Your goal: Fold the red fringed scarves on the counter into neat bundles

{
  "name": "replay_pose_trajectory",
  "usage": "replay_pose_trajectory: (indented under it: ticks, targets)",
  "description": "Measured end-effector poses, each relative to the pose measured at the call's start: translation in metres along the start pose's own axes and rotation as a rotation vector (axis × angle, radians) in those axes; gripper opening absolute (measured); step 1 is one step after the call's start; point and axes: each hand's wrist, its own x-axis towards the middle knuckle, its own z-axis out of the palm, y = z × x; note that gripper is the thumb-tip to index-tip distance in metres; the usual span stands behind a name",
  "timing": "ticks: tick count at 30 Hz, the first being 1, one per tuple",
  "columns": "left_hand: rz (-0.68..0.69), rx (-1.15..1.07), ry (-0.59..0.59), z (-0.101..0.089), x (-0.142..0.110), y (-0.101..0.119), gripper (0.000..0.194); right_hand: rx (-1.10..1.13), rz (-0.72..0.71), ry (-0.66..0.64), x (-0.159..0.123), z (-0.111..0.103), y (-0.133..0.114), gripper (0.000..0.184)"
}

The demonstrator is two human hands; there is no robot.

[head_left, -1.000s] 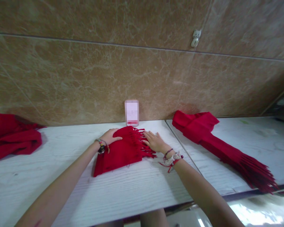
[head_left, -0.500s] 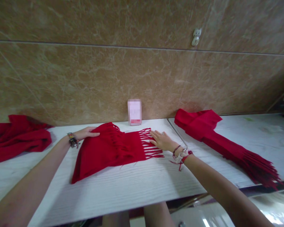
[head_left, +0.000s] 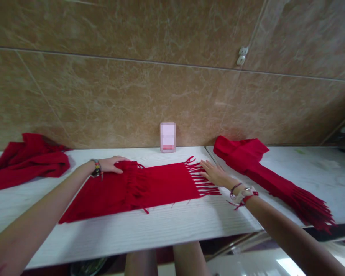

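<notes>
A red fringed scarf [head_left: 169,184] lies on the white wood-grain tabletop [head_left: 155,228]. Its left part is doubled over, so one fringe rests across the middle, while the other fringe points right. My left hand [head_left: 113,165] lies over the far edge of the folded part, fingers stretched and thumb apart. On the right, my right hand [head_left: 217,175] is flat with spread fingers, touching the tips of the right-hand fringe. Neither hand is closed around the cloth.
A second red scarf [head_left: 250,161] lies long and partly folded at right, across the seam between two surfaces. Crumpled red cloth [head_left: 37,161] sits at far left. A pink-white box [head_left: 168,137], its front blurred, stands against the brown tiled wall [head_left: 117,99]. A small cat-shaped hook [head_left: 242,56] is on the wall.
The scarf has been drawn out longer and flatter. Its right fringe and my right hand have shifted right, and its left corner lies further left. My left hand has moved slightly right.
</notes>
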Motion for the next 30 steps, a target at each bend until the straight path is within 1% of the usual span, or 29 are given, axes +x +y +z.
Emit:
replay_pose_trajectory:
  ticks: [2, 3, 5, 7, 8, 10, 13, 16, 18, 22, 25, 28, 30]
  targets:
    - [0.042, 0.064, -0.088, 0.005, 0.003, 0.006, 0.072, 0.053, 0.056, 0.075, 0.011, -0.008, -0.022, 0.053]
    - [0.032, 0.105, -0.079, 0.01, 0.003, 0.01, 0.074, 0.079, 0.048, 0.1, 0.018, -0.012, -0.035, 0.055]
    - [-0.047, 0.189, -0.064, 0.022, 0.0, 0.018, 0.074, 0.125, -0.04, 0.109, 0.033, -0.017, -0.061, 0.054]
    - [-0.149, 0.263, -0.072, 0.035, -0.005, 0.025, 0.067, 0.145, -0.167, 0.076, 0.048, -0.017, -0.082, 0.05]
    - [-0.185, 0.29, -0.072, 0.04, -0.008, 0.027, 0.063, 0.149, -0.204, 0.043, 0.054, -0.015, -0.089, 0.047]
    - [-0.21, 0.318, -0.041, 0.045, -0.012, 0.029, 0.059, 0.139, -0.219, -0.019, 0.064, -0.008, -0.096, 0.044]
    - [-0.158, 0.292, 0.053, 0.04, -0.014, 0.024, 0.058, 0.1, -0.169, -0.051, 0.072, 0.001, -0.094, 0.042]
    - [-0.078, 0.205, 0.131, 0.026, -0.012, 0.014, 0.058, 0.075, -0.127, -0.047, 0.072, 0.006, -0.088, 0.043]
    - [-0.078, 0.141, 0.149, 0.016, -0.012, 0.007, 0.063, 0.072, -0.083, -0.034, 0.071, 0.007, -0.084, 0.044]
    - [-0.206, -0.044, 0.129, -0.001, -0.018, -0.007, 0.078, 0.062, -0.055, 0.005, 0.063, 0.008, -0.077, 0.046]
    - [-0.281, -0.231, 0.136, -0.014, -0.027, -0.019, 0.086, 0.023, -0.056, 0.015, 0.053, 0.01, -0.063, 0.044]
    - [-0.38, -0.32, 0.22, -0.027, -0.036, -0.039, 0.085, -0.031, -0.05, 0.001, 0.039, 0.014, -0.039, 0.044]
    - [-0.426, -0.308, 0.286, -0.034, -0.041, -0.056, 0.082, -0.061, -0.055, -0.016, 0.03, 0.017, -0.022, 0.044]
